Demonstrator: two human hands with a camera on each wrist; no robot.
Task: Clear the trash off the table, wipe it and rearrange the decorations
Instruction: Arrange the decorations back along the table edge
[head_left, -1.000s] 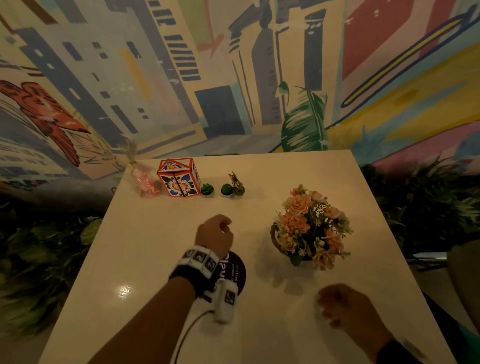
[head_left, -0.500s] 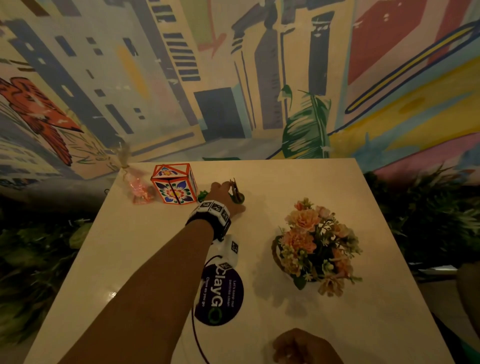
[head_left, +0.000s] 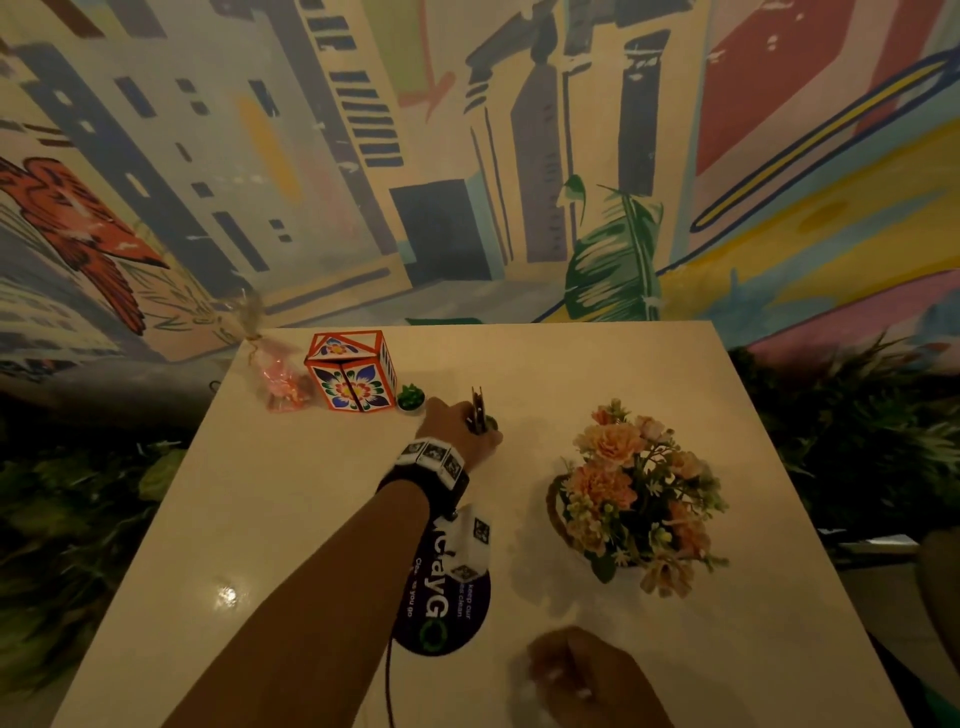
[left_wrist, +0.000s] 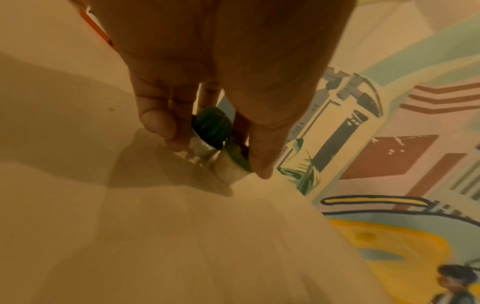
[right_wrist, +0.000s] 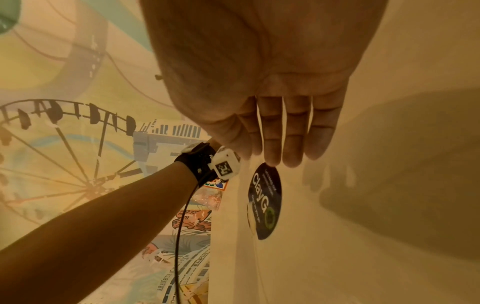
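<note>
My left hand (head_left: 457, 428) reaches to the far middle of the cream table (head_left: 311, 519). Its fingers and thumb (left_wrist: 207, 152) pinch two small pale pots together: one with a round green plant (left_wrist: 211, 123), one at the thumb (left_wrist: 231, 170). Tall brown leaves (head_left: 478, 408) stick up above my knuckles. A third tiny green pot (head_left: 410, 399) stands free beside the orange floral box (head_left: 350, 371). A pink wrapped packet (head_left: 283, 382) lies left of the box. My right hand (head_left: 587, 675) hovers near the front edge, fingers (right_wrist: 293, 133) straight and holding nothing.
A basket of peach flowers (head_left: 639, 493) stands right of centre. A dark round ClayGO sticker (head_left: 441, 608) is on the table under my left forearm. A painted mural wall rises behind the table's far edge, and dark foliage flanks both sides.
My left hand went from the sticker forward to the small pots and closed round two of them. The right hand drew back toward the front edge.
</note>
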